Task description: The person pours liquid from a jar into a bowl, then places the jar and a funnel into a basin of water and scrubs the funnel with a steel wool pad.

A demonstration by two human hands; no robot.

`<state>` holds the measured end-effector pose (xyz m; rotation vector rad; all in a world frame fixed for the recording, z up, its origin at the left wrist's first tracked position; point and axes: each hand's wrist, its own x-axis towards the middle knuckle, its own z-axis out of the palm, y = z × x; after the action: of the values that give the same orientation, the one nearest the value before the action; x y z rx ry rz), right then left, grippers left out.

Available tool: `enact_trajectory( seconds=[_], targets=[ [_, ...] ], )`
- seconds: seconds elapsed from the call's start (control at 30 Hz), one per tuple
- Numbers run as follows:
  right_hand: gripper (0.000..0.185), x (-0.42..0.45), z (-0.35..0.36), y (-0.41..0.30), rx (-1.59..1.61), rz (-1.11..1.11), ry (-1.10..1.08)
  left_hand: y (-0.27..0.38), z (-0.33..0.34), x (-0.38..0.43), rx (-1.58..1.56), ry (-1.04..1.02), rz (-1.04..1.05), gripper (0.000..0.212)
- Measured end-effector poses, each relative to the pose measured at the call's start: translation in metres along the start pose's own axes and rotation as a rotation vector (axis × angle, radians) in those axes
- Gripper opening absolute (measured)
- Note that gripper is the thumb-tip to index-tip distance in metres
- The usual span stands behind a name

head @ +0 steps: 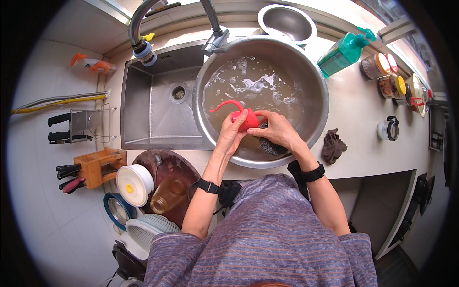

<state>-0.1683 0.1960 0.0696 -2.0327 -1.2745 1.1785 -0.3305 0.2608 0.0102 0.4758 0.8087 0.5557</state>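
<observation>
A large stainless steel basin [315, 104] of cloudy, sudsy water [251, 80] stands before me. Over its near side, my left hand [231, 132] grips a red plastic lid [247, 120] with a curved strap [227, 103] that sticks out to the left. From the other side, the thumb and fingers of my right hand [279, 129] pinch the lid's right edge. A dark mesh scourer [270, 147] shows under the right palm and between its fingers; whether that hand holds it or it floats, I cannot tell.
Left of the basin is a steel sink [157, 129] under a faucet [144, 53]. A glass jar [168, 193] and a white lidded container [134, 184] lie on a round board [143, 158]. Rightward are a green pump bottle [340, 53], a dark rag [333, 146] and jars [391, 86]. A knife block [95, 166] stands left.
</observation>
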Motion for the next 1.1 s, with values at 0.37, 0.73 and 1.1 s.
enact_trajectory(
  seconds=[0.37,0.73,1.1],
  targets=[
    [0.041,0.009,-0.011,0.02,0.015,0.057,0.022,0.0,0.009,-0.005,0.39,0.022,0.012,0.046],
    [0.049,0.0,-0.008,0.007,-0.078,-0.154,-0.007,0.002,0.006,-0.008,0.241,0.062,-0.035,0.045],
    [0.025,-0.008,-0.003,-0.005,0.198,-0.181,0.32,0.004,0.01,-0.01,0.045,0.095,0.051,0.041]
  ],
)
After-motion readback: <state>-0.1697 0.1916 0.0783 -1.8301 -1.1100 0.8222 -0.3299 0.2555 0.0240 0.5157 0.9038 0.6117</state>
